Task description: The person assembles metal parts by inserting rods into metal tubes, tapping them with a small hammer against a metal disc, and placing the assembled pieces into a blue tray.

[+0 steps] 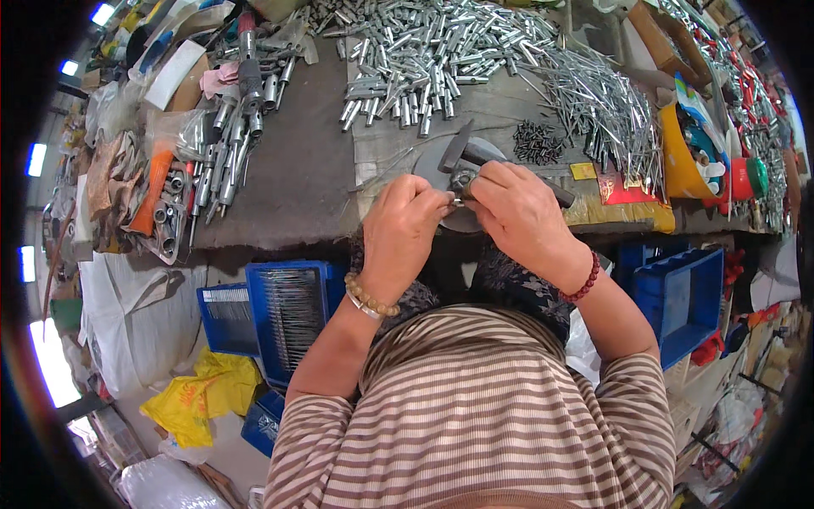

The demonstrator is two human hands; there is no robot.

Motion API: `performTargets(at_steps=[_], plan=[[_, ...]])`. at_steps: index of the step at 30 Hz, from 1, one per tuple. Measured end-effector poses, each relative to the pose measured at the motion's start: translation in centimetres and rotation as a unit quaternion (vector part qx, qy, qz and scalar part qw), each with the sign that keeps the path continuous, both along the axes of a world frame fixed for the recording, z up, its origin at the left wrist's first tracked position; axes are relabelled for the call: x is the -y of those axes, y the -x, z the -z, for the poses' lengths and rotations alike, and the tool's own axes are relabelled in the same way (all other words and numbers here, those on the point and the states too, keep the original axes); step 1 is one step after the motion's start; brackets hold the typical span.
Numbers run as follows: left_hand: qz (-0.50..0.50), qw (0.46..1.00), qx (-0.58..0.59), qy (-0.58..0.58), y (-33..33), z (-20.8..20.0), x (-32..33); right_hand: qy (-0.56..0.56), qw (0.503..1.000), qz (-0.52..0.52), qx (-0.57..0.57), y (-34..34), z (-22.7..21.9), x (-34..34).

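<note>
My left hand (398, 229) and my right hand (524, 222) meet over the table's near edge, fingertips pinched together. Between them shows a bit of a small shiny metal piece (459, 202); the fingers cover most of it, so its kind does not show. Just beyond lies a hammer (458, 146), its dark head resting on a round grey metal disc (431, 163). The hammer's handle runs behind my right hand, and its end (560, 196) comes out to the right. A dark metal lump (462, 179) sits on the disc by my fingertips.
Silver metal tubes (424, 64) lie heaped at the back, thin rods (606, 110) to their right, small black screws or pins (538, 142) nearer. Sockets and tools (229, 161) crowd the left. A yellow container (682, 161) stands right. Blue bins (292, 318) sit below the table.
</note>
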State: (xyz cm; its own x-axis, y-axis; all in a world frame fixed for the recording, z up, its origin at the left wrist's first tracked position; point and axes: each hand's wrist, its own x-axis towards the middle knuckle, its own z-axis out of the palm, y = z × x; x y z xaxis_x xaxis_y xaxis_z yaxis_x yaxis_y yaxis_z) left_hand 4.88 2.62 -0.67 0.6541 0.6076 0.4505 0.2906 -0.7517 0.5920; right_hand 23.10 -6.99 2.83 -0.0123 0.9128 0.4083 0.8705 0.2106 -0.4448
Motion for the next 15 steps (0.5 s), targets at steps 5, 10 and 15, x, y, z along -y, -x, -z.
performTargets(at_steps=[5, 10, 15], plan=[[-0.006, 1.000, -0.001, -0.025, -0.2, -0.3, 0.0, -0.008, 0.998, -0.031, 0.049, -0.2, -0.9, -0.6], [-0.004, 1.000, 0.001, -0.011, -0.1, -0.1, 0.0, 0.011, 0.990, -0.053, 0.131, 0.1, -1.6, -1.0], [0.000, 1.000, 0.005, -0.015, -0.1, 0.2, -0.2, 0.030, 0.983, -0.084, 0.160, -0.3, -2.1, -1.5]])
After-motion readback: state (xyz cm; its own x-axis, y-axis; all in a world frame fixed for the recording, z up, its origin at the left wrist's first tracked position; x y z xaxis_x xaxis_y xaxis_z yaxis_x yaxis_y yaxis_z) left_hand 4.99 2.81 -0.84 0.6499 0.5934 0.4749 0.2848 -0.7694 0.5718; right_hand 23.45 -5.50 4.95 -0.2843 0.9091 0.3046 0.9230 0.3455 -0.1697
